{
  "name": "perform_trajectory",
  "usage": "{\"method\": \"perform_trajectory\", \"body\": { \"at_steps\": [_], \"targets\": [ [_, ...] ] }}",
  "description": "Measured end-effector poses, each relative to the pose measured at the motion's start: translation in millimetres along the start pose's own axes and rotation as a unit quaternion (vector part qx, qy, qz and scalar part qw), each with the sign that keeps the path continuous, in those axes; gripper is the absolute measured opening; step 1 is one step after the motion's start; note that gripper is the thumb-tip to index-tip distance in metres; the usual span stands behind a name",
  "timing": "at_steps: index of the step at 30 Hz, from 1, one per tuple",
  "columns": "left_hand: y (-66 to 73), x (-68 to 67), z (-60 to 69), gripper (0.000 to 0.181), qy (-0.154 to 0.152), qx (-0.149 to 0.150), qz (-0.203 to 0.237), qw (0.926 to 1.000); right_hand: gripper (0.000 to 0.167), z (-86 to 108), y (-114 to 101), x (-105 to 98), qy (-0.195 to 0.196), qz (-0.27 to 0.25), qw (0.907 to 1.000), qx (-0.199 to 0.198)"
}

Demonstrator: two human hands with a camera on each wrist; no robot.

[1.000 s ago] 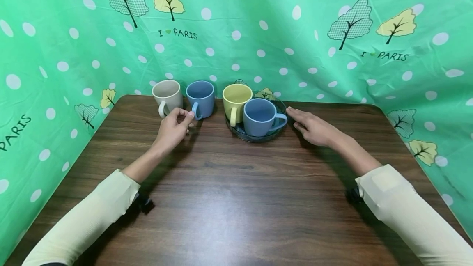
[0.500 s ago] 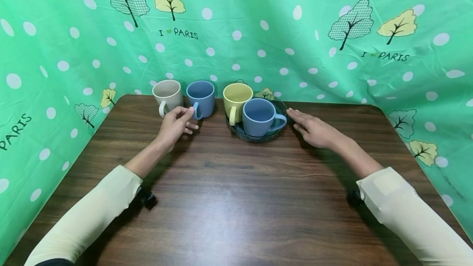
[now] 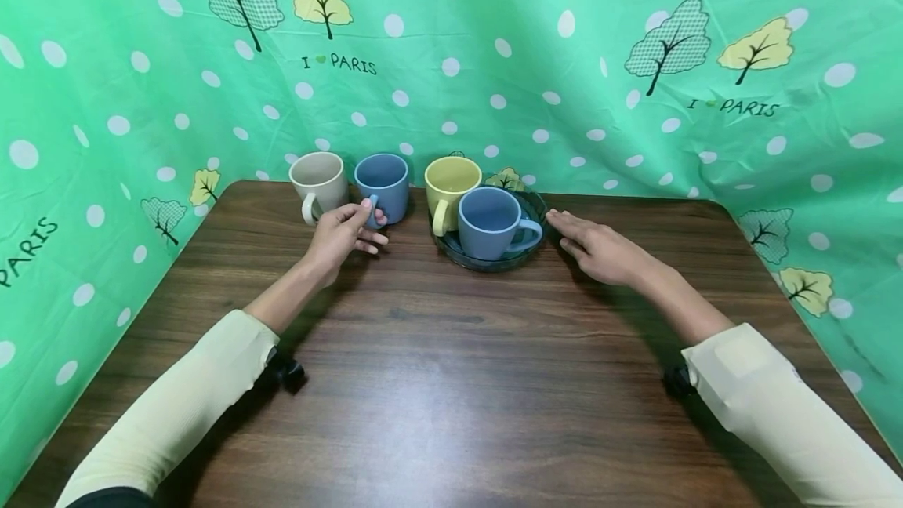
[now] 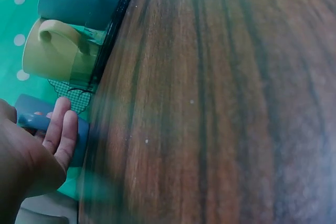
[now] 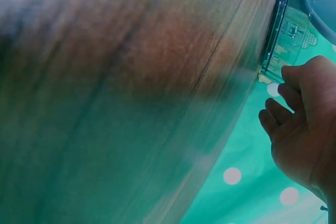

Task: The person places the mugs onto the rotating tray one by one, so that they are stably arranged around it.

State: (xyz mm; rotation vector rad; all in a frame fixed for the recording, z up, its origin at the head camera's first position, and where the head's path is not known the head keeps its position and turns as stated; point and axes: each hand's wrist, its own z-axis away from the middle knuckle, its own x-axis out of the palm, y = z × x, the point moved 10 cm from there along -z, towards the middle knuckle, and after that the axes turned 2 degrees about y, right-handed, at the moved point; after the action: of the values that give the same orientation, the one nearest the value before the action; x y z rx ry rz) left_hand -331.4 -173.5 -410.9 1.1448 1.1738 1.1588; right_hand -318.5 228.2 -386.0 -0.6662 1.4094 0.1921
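Observation:
In the head view my left hand (image 3: 337, 240) grips the handle of a blue mug (image 3: 389, 188) standing upright at the back of the table. Its thumb lies on the handle and a fingertip shows through the loop; the other fingers stick out below, as the left wrist view shows too. A grey-white mug (image 3: 316, 172) stands just left of it. Further right, a clear dark glass dish (image 3: 487, 263) bears a yellow mug (image 3: 446, 188) and a second blue mug (image 3: 485, 234). My right hand (image 3: 600, 248), fingers extended, has its fingertips at the dish's right rim.
The dark wooden table (image 3: 437, 382) reaches back to a green dotted curtain (image 3: 451, 38) hanging close behind the mugs. A black wrist device (image 3: 291, 375) hangs beneath the left sleeve, and another (image 3: 679, 382) beneath the right.
My left hand has moved slightly right, and its finger now shows through the blue mug's handle. The blue mug in the dish has shifted a little left. My right hand stays nearly still.

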Motion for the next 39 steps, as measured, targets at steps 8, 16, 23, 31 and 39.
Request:
{"method": "perform_trajectory", "body": {
  "at_steps": [8, 16, 23, 31, 39],
  "targets": [
    [-6.7, 4.8, -3.6, 0.06, -0.023, -0.023, -0.007, 0.9995, 0.06, 2.5, -4, 0, 0.006, 0.003, 1.0, -0.003],
    [-8.5, 6.2, -5.2, 0.061, -0.022, -0.03, 0.002, 0.9993, 0.06, 4.9, -6, 1, 0.004, 0.01, 0.9999, -0.005],
    [-6.0, 15.2, -6.1, 0.059, -0.034, -0.032, 0.016, 0.9988, 0.059, 7.2, -9, 1, 0.008, 0.012, 0.9999, -0.01],
    [-3.6, 23.7, -5.9, 0.055, -0.038, -0.034, 0.052, 0.9974, 0.059, 12.0, -9, 1, 0.013, 0.013, 0.9998, -0.012],
    [-2.2, 24.0, -3.4, 0.049, -0.025, -0.028, 0.081, 0.996, 0.058, 15.4, -16, 0, 0.025, 0.014, 0.9993, -0.025]
  ]
}}
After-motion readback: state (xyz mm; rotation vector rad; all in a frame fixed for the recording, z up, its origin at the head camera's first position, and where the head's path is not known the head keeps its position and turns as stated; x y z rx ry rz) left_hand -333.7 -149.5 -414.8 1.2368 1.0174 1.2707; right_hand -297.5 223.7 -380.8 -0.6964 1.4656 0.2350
